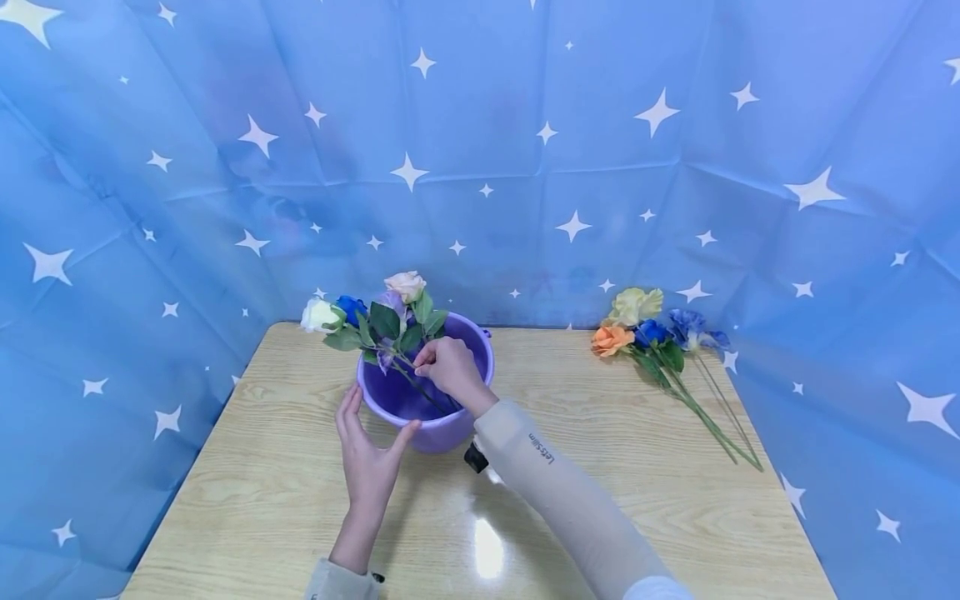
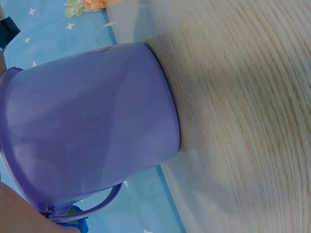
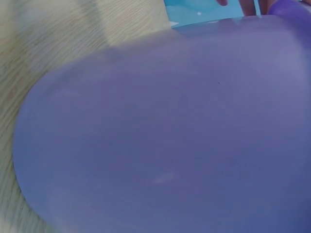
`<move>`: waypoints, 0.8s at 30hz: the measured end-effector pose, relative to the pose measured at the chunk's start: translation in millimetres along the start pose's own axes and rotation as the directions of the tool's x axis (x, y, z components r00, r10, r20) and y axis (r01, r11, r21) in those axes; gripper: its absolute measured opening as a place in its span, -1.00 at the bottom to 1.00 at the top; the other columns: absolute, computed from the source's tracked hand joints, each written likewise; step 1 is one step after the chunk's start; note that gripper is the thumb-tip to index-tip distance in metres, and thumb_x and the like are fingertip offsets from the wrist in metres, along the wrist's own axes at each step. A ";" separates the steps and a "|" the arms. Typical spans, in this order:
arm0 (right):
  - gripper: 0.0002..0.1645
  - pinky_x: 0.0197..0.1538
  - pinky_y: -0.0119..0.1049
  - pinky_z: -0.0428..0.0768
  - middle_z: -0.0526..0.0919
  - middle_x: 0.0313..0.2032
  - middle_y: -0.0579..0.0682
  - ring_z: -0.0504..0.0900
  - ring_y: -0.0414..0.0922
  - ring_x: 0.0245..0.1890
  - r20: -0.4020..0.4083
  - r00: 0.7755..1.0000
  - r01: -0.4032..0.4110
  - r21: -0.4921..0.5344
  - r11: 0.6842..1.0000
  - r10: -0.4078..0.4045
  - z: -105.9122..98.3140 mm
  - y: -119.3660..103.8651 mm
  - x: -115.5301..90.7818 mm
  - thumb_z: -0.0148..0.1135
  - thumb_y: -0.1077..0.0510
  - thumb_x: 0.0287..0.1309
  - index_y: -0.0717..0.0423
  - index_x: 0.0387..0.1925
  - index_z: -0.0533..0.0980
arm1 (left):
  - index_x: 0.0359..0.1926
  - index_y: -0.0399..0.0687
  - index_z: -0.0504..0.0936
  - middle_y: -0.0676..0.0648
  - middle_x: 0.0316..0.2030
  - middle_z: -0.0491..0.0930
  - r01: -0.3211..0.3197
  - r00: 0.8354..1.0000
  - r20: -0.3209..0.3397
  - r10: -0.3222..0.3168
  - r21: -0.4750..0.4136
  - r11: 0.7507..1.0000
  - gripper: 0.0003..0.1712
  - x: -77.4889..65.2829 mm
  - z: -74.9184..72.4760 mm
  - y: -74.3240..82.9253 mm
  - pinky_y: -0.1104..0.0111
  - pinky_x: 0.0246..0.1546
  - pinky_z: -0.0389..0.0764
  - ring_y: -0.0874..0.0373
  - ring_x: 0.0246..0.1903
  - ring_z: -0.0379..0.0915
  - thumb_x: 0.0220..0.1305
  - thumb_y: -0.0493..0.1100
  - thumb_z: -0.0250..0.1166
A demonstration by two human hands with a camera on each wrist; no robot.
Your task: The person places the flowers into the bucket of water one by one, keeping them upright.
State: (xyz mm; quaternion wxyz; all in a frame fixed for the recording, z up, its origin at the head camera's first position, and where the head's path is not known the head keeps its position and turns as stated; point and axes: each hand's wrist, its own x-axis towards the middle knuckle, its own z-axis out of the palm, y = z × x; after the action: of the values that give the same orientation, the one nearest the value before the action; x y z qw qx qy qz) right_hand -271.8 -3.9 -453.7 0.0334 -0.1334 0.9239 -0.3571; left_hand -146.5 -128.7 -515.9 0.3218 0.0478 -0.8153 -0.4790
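Note:
A purple bucket stands upright on the table, and its side wall fills much of the left wrist view. My left hand rests against its near left rim, fingers and thumb spread along the outside. Over the bucket, my right hand pinches a thin green flower stem. Leaning out over the far left rim are a white rose, a blue rose, a pale pink rose and a purple flower among green leaves. The lower stem ends are hidden inside.
On the table's right side lie several loose flowers: a yellow one, an orange one, a blue rose and a blue-violet one. Their long stems point toward the near right. A blue star-printed cloth hangs behind the wooden table.

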 end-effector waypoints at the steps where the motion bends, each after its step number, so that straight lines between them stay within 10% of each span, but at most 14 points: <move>1: -0.92 -0.16 -0.31 0.68 0.78 -0.44 -0.13 0.68 -0.25 -0.43 0.005 1.000 -0.007 -0.002 1.000 0.007 0.3 -0.1 0.1 0.47 0.13 0.10 -0.01 -0.47 0.71 | 0.45 -0.29 0.20 -0.25 0.42 0.21 0.000 1.000 0.000 0.000 0.000 1.000 0.17 0.1 -0.1 0.0 -0.07 0.45 0.26 -0.14 0.43 0.16 -0.12 -0.08 0.64; 12: -0.94 -0.08 -0.26 0.70 0.80 -0.42 -0.14 0.73 -0.20 -0.36 0.019 0.999 -0.042 -0.030 0.999 0.042 1.6 -0.8 0.2 0.50 0.12 0.06 -0.03 -0.46 0.74 | 0.45 -0.28 0.20 -0.21 0.44 0.19 0.019 1.000 0.007 -0.019 -0.002 1.000 0.16 -0.1 -0.8 -0.3 -0.11 0.45 0.27 -0.12 0.43 0.16 -0.11 -0.07 0.64; 24: -0.86 -0.30 -0.42 0.68 0.80 -0.42 -0.06 0.72 -0.18 -0.43 -0.175 0.984 0.057 0.156 0.986 -0.029 -3.0 2.1 -2.2 0.53 0.10 0.03 0.05 -0.39 0.72 | 0.44 -0.29 0.21 -0.27 0.42 0.21 -0.018 1.000 -0.004 0.018 0.010 1.000 0.15 -0.5 0.6 -0.7 -0.06 0.44 0.28 -0.13 0.42 0.17 -0.12 -0.10 0.64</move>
State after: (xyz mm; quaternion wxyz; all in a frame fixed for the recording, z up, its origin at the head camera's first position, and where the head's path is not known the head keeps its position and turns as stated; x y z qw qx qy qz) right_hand -270.6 0.2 -452.9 -0.0434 -0.1191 0.8885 -0.4409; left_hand -146.6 -128.5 -516.8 0.3276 0.0430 -0.8173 -0.4720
